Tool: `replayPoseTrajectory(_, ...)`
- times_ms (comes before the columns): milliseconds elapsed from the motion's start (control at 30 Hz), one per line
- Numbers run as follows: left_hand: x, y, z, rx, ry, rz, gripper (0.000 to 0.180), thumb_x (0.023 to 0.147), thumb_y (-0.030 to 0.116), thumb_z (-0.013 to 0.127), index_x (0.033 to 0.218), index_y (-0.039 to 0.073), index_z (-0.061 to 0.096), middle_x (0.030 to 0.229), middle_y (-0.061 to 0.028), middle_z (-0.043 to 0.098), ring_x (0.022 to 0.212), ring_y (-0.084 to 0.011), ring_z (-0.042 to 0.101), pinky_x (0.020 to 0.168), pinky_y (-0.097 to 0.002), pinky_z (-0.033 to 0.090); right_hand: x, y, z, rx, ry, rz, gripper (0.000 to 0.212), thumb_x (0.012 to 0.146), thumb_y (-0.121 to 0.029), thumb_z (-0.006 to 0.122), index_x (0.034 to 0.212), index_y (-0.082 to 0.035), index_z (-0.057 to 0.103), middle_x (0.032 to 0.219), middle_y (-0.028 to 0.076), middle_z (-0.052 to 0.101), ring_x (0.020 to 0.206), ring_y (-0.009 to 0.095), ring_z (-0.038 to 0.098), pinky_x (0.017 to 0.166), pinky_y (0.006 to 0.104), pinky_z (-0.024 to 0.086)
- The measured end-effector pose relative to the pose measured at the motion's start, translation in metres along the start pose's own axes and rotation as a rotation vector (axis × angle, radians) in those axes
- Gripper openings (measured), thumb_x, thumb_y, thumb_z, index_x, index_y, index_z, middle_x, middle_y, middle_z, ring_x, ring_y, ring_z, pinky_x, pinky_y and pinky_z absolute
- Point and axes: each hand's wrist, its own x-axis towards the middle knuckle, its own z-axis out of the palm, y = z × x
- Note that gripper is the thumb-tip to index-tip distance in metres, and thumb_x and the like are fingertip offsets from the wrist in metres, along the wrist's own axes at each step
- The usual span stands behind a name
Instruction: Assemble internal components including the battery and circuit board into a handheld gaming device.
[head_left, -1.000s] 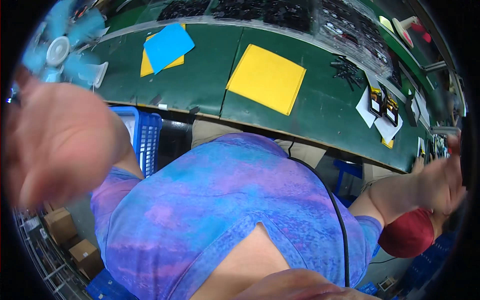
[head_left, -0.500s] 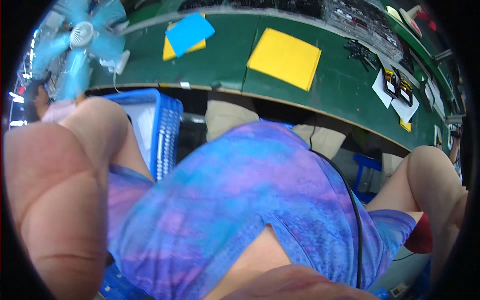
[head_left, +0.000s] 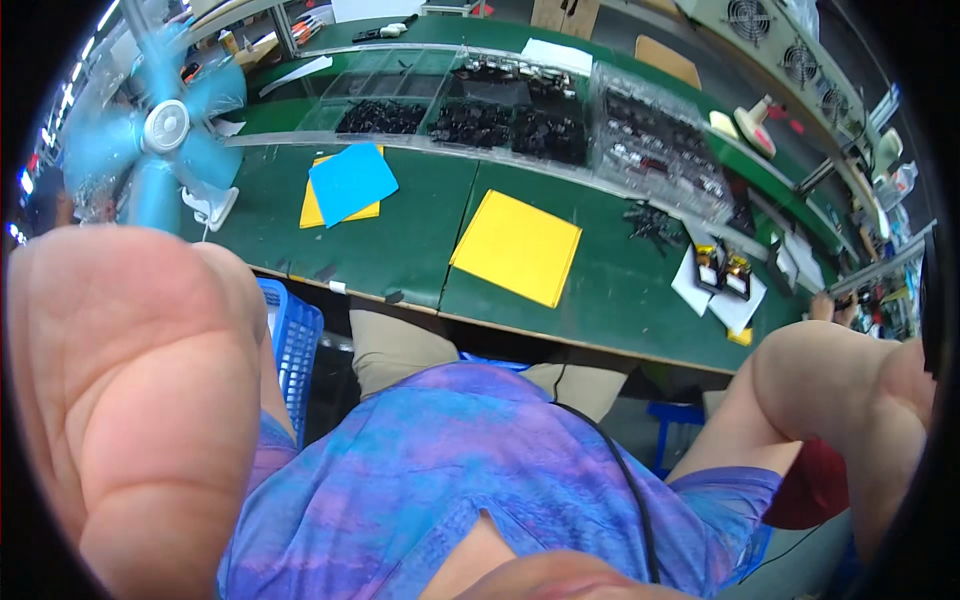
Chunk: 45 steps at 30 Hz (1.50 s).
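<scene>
Close up on the left, my left hand point(head_left: 135, 350) is raised with its palm and wrist in sight. Its fingers are out of sight, so whether it holds anything cannot be told. My right hand point(head_left: 905, 385) is raised at the far right edge, only partly in the picture, its fingers hidden too. Both hands are up off the green workbench point(head_left: 415, 230). On the bench in front of me lie a yellow folder-like sheet point(head_left: 517, 248) and a blue sheet point(head_left: 352, 185) over another yellow one. A black cable point(head_left: 625, 470) runs down my patterned shirt.
A running blue fan point(head_left: 166, 127) stands at the left. Trays of small black parts point(head_left: 470, 125) line the back. Two black-framed devices point(head_left: 722, 270) lie on white paper at the right, beside loose black pieces point(head_left: 655, 222). A blue basket point(head_left: 297, 345) sits below the bench.
The view has tilted up, so the part trays and the back of the bench now show. My left palm appears larger and more fully turned to view. Both hands stay raised.
</scene>
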Motion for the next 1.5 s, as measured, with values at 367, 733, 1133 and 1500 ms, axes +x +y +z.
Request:
replayPoseTrajectory(367, -0.104, 0.026, 0.084, 0.075, -0.231, -0.412, 0.041, 0.089, 0.027, 0.067, 0.126, 0.009, 0.060, 0.126, -0.0062, 0.064, 0.119, -0.0257, 0.056, 0.112, -0.0473, 0.026, 0.092, 0.018, 0.380, 0.031, -0.243, 0.205, 0.025, 0.094, -0.011, 0.065, 0.118, -0.008, 0.071, 0.107, 0.010, 0.072, 0.098, 0.020, 0.068, 0.086, 0.0312, 0.053)
replayPoseTrajectory(733, -0.333, -0.025, 0.124, 0.094, -0.611, -0.781, 0.019, 0.083, 0.013, 0.072, 0.102, 0.011, 0.071, 0.101, -0.0040, 0.067, 0.105, -0.0259, 0.059, 0.100, -0.0457, 0.037, 0.053, 0.187, 0.553, -0.141, -0.418, 0.650, 0.043, 0.091, -0.027, 0.068, 0.127, -0.003, 0.066, 0.121, 0.020, 0.069, 0.108, 0.031, 0.069, 0.098, 0.0422, 0.051)
replayPoseTrajectory(1133, -0.313, -0.037, 0.096, -0.071, -0.516, -1.263, 0.014, 0.088, 0.012, 0.070, 0.098, 0.003, 0.074, 0.093, -0.0099, 0.073, 0.087, -0.0262, 0.066, 0.079, -0.0357, 0.051, 0.064, 0.187, 0.569, 0.821, -0.396, 1.358, 0.036, 0.093, -0.008, 0.063, 0.129, -0.004, 0.060, 0.104, 0.009, 0.069, 0.085, 0.017, 0.069, 0.074, 0.0317, 0.057)
replayPoseTrajectory(1500, -0.314, -0.039, 0.095, -0.254, -0.373, -1.555, 0.015, 0.091, 0.012, 0.069, 0.101, 0.003, 0.075, 0.092, -0.0089, 0.073, 0.084, -0.0169, 0.067, 0.076, -0.0294, 0.052, 0.049, 0.206, 0.575, 0.746, -0.352, 1.255, 0.031, 0.095, -0.007, 0.062, 0.126, -0.003, 0.061, 0.100, 0.009, 0.068, 0.084, 0.019, 0.068, 0.071, 0.0334, 0.056)
